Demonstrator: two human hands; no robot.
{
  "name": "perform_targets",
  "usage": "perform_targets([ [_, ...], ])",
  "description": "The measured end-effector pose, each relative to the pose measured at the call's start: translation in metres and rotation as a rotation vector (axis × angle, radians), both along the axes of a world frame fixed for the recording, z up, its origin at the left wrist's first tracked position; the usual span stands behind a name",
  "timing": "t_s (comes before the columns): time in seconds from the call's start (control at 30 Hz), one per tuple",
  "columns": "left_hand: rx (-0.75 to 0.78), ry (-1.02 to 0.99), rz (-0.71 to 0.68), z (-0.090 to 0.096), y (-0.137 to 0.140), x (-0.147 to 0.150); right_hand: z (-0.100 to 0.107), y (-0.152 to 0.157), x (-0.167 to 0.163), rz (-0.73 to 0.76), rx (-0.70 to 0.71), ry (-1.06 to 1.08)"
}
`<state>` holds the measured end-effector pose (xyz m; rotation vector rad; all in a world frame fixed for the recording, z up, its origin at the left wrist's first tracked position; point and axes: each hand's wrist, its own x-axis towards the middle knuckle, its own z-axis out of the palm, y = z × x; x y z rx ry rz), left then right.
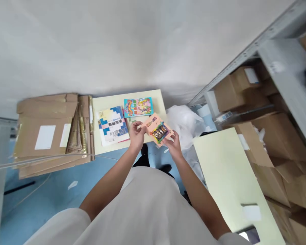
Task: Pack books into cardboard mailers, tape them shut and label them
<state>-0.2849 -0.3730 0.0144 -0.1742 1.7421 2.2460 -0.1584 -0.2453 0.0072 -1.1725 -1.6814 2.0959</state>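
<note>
Both my hands hold a small pink-orange book (156, 128) with a colourful picture on its cover, tilted in front of my body. My left hand (137, 136) pinches its left corner between thumb and fingers. On the opposite side, my right hand (174, 146) grips the lower right edge. Beyond the held book, a turquoise picture book (138, 107) lies on the cream table (109, 100). A blue and white book (112, 125) rests at the left on that table, over other papers or books. Something greenish under the held book is mostly hidden.
Flattened cardboard boxes (47, 127) stand stacked on the left, with a cord across them. White plastic bags (185, 124) lie right of the table. A second cream table (226, 166) and shelves of cardboard boxes (277, 136) line the right. A wall (132, 44) rises ahead.
</note>
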Motion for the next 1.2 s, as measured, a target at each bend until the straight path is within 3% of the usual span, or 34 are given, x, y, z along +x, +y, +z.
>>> perform_targets([
  [0.1,0.024,0.114,-0.195,0.025,0.036,0.043,0.022,0.032,0.071,-0.114,0.031,0.083],
  [0.2,0.034,0.191,-0.451,0.046,0.080,0.097,0.043,0.063,0.147,-0.137,0.042,0.170],
  [0.3,0.047,0.194,-0.737,0.059,0.125,0.158,0.060,0.081,0.220,-0.229,0.069,0.216],
  [0.4,0.041,0.109,-0.955,0.065,0.164,0.221,0.070,0.086,0.285,-0.428,0.113,0.213],
  [0.5,0.037,0.017,-1.147,0.068,0.185,0.279,0.072,0.085,0.338,-0.666,0.129,0.264],
  [0.63,-0.063,0.021,-1.471,0.063,0.188,0.334,0.066,0.085,0.385,-0.967,0.151,0.320],
  [0.7,-0.130,0.045,-1.540,0.059,0.186,0.349,0.064,0.086,0.397,-1.049,0.160,0.321],
  [0.83,-0.170,0.054,-1.536,0.051,0.189,0.358,0.064,0.093,0.406,-1.080,0.102,0.318],
  [1.03,-0.178,0.075,-1.591,0.044,0.212,0.348,0.069,0.128,0.412,-1.119,0.122,0.177],
  [1.2,-0.176,-0.092,-1.577,0.040,0.239,0.334,0.067,0.166,0.409,-1.103,0.101,0.113],
])
